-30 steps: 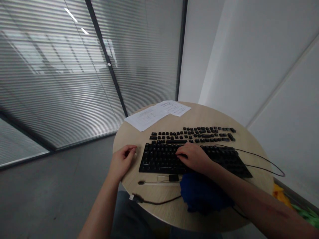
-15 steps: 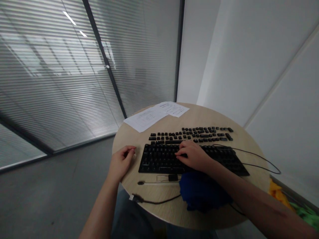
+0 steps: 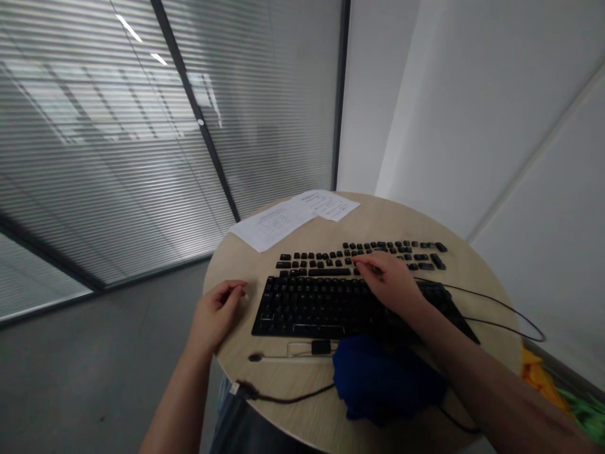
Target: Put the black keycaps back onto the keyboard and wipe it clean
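Note:
My right hand (image 3: 390, 277) reaches over the black keyboard (image 3: 307, 302), its thumb and fingertips pinched together at a keycap in the rows of loose black keycaps (image 3: 329, 263) behind the keyboard. Part of those rows is hidden under the hand. To the left of the keyboard, my left hand (image 3: 218, 312) rests on the table with its fingers curled and the thumb against the index finger. Something small and pale shows at its fingertips, too small to name. A long spacebar keycap (image 3: 329, 272) lies just behind the keyboard.
On the round wooden table (image 3: 397, 217), papers (image 3: 278, 224) lie at the back left. In front of the keyboard are a wire keycap puller (image 3: 321, 347), a thin brush (image 3: 283, 359), a USB cable plug (image 3: 243, 390) and a crumpled blue cloth (image 3: 378, 381). A black cable (image 3: 501, 299) loops off the right edge.
My right hand has moved from above the keyboard's middle keys back and right to the loose keycaps. The left hand stays beside the keyboard. The view has shifted slightly.

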